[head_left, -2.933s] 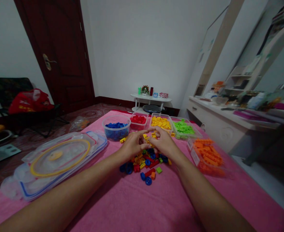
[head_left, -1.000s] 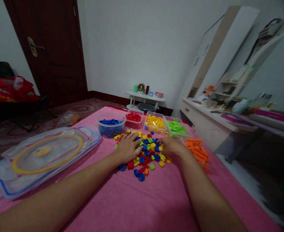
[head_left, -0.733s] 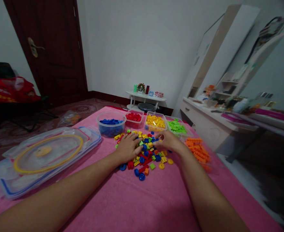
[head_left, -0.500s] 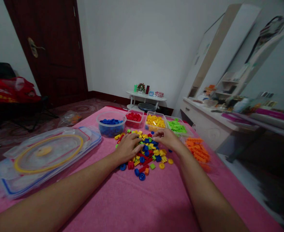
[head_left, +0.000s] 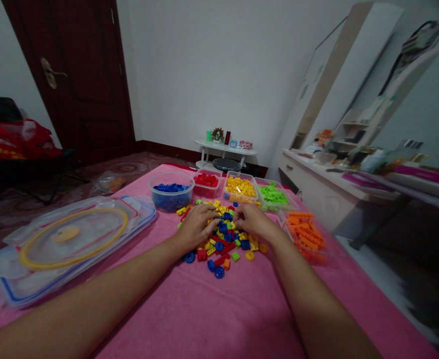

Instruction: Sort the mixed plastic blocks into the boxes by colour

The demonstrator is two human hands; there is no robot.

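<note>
A loose pile of small toy building bricks (head_left: 224, 244) in blue, red, yellow, green and orange lies on the pink cloth. My left hand (head_left: 196, 227) rests on the pile's left side with its fingers stretched over the bricks. At the right side of the heap, my right hand (head_left: 253, 220) has its fingers curled in and pressed together; whatever is in them, if anything, is hidden. Wheel-like blue pieces (head_left: 219, 272) lie at the near edge of the pile, and a yellow round piece (head_left: 249, 255) is close below my right hand.
Behind the pile stand a round tub of blue bricks (head_left: 171, 202) and boxes of red (head_left: 207, 194), yellow (head_left: 239, 200) and green bricks (head_left: 272, 205). A box of orange bricks (head_left: 306, 259) is at the right. Stacked clear lids (head_left: 92, 264) lie at the left.
My right hand has moved slightly down and nearer over the pile, its fingers curling in more. My left hand stays almost where it was on the bricks.
</note>
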